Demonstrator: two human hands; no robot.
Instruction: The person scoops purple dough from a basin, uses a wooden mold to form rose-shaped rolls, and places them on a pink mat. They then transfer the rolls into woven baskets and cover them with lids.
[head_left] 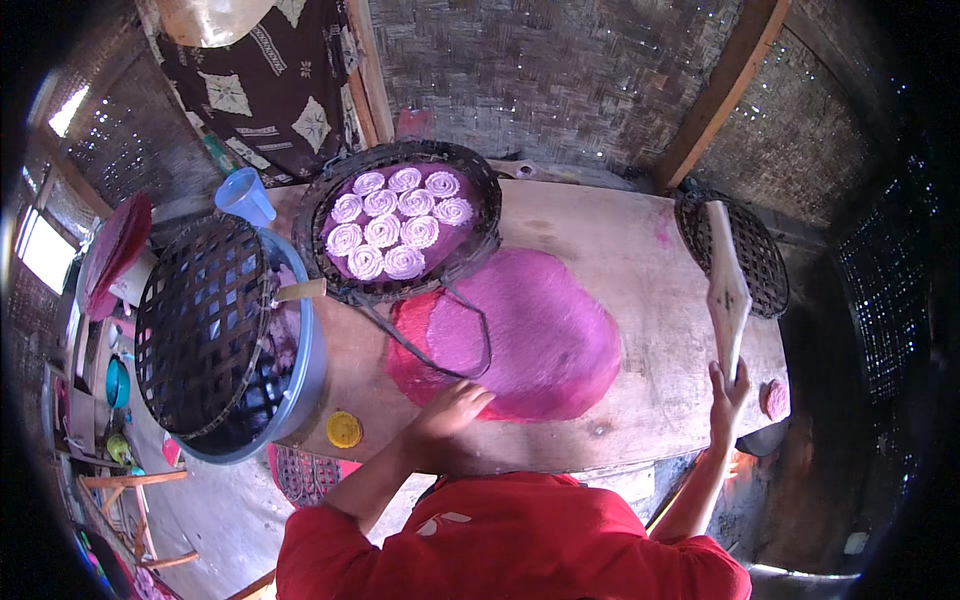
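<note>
Paddle (729, 290) rises to the right of the pink mat (555, 335), its lower end held in the right grip (731, 397), closed around it. At the mat's near edge, the left grip (450, 409) has fingers bunched beside a cord (488, 335); whether they pinch anything, I cannot tell. Beyond the mat sits a tray (488, 200).

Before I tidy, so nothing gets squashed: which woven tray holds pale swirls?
The middle tray, with swirls inside; the left tray, by the blue tub, and the right tray show none.
</note>
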